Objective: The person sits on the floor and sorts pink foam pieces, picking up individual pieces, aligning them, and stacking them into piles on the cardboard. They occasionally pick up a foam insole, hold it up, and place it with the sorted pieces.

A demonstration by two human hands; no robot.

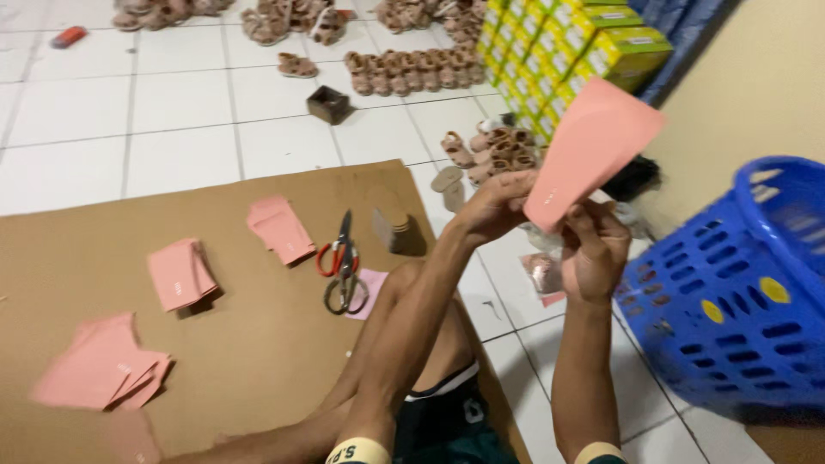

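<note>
Both my hands hold up a pink sheet (593, 146) shaped like a shoe insole, raised in front of me at the right. My left hand (494, 206) grips its lower left edge. My right hand (595, 249) pinches its bottom end from below. On the brown cardboard mat (258, 344) lie stacks of similar pink pieces (99, 365), (180, 273), (279, 228). Two pairs of scissors (344, 262), one red-handled, lie on the mat near my knee, partly over a small pink scrap (371, 288).
A blue plastic basket (739, 292) stands at the right. Yellow-green boxes (567, 51) are stacked at the back right. Several tan sandals (412, 73) lie in rows on the white tiled floor. A small dark box (328, 104) sits beyond the mat.
</note>
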